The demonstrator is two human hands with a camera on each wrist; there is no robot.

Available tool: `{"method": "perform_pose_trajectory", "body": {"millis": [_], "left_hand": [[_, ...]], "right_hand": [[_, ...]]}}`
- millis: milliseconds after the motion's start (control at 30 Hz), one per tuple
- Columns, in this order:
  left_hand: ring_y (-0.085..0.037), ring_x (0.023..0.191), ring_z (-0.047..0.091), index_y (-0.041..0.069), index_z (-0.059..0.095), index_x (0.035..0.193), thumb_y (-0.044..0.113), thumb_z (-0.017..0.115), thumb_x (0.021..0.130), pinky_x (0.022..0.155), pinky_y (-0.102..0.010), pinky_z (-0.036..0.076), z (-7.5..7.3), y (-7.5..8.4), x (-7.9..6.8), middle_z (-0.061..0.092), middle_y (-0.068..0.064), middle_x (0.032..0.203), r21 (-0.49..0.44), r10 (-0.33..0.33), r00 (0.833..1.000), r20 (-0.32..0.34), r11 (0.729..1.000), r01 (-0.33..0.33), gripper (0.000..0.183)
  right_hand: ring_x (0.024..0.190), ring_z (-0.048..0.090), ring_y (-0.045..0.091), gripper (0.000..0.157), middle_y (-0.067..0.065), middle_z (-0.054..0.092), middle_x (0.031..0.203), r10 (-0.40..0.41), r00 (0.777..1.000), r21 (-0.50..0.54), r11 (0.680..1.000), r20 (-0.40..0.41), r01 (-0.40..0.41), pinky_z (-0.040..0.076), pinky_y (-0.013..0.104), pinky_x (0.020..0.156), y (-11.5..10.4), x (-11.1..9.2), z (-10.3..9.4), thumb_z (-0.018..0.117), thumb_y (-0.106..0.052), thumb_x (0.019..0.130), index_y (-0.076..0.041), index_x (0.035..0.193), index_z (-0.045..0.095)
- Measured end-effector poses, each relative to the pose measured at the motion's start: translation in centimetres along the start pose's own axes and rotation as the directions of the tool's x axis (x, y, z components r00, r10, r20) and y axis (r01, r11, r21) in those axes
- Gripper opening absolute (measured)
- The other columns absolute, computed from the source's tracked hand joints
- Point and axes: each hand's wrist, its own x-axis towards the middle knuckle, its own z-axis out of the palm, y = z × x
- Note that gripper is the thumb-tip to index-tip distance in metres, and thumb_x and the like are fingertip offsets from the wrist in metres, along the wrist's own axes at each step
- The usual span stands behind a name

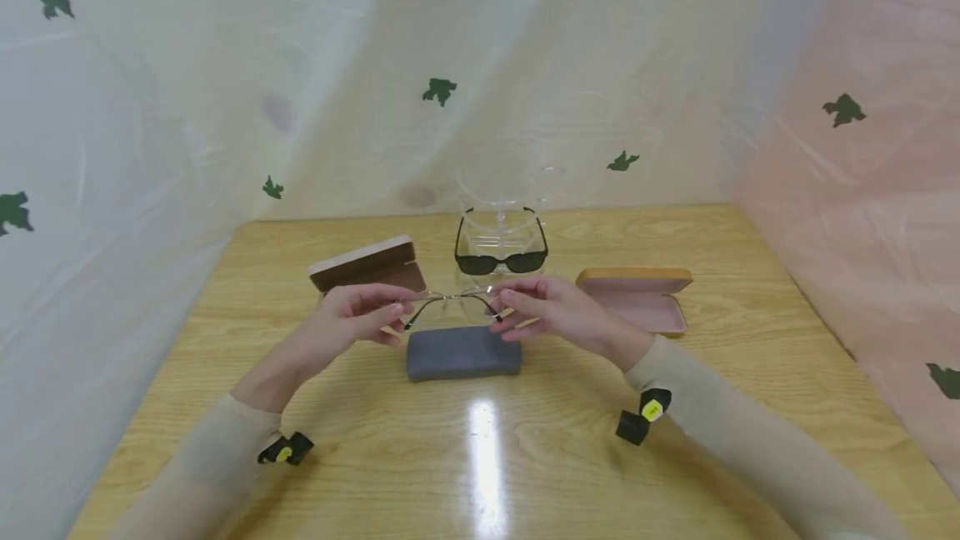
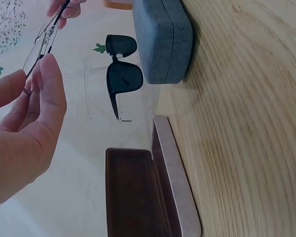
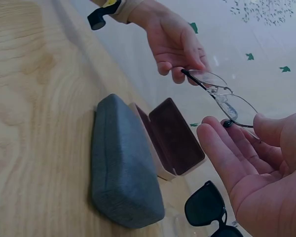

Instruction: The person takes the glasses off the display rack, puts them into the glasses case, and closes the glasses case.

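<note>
A pair of thin-rimmed eyeglasses (image 1: 450, 298) is held up between both hands, above a closed grey glasses case (image 1: 464, 354). My left hand (image 1: 364, 312) pinches one side of the frame between thumb and fingers. At the opposite side, my right hand (image 1: 555, 312) pinches the frame near the hinge, its other fingers spread beneath. In the right wrist view the clear lenses of the eyeglasses (image 3: 227, 98) span the gap between the hands, with dark temple tips by the fingers. The grey case (image 2: 164, 42) lies on the table below them.
Black sunglasses (image 1: 501, 262) sit on a clear plastic stand (image 1: 501, 219) at the back. An open case with a brown lining (image 1: 367, 261) stands left; an open orange case with a pink lining (image 1: 637, 280) stands right. Patterned curtain (image 1: 525, 107) surrounds the wooden table (image 1: 360, 457).
</note>
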Motion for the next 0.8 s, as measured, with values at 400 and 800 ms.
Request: {"method": "perform_pose_trajectory", "body": {"millis": [400,800], "left_hand": [[-0.017,0.095,0.070,-0.007,0.056,0.136,0.017,0.063,0.103,0.090,-0.039,0.059,-4.1,-0.8,-0.6,0.070,-0.004,0.108,-0.099,-0.076,0.986,-0.149,0.993,0.061,0.042],[-0.016,0.096,0.067,-0.005,0.058,0.133,0.009,0.059,0.104,0.091,-0.036,0.059,-6.7,-4.2,-1.6,0.068,-0.004,0.113,-0.263,-0.135,0.961,-0.240,0.962,0.069,0.032]], "right_hand": [[0.111,0.067,0.033,0.037,0.017,0.059,0.131,0.064,0.997,-0.045,0.997,0.046,-0.062,0.049,0.057,0.101,-1.5,6.1,1.1,0.053,-0.021,0.108,0.001,0.138,0.054],[0.115,0.064,0.042,0.044,0.023,0.058,0.134,0.111,0.994,-0.105,0.988,-0.014,-0.112,0.057,0.048,0.094,-0.2,13.0,3.3,0.051,-0.015,0.108,0.008,0.145,0.046]]}}
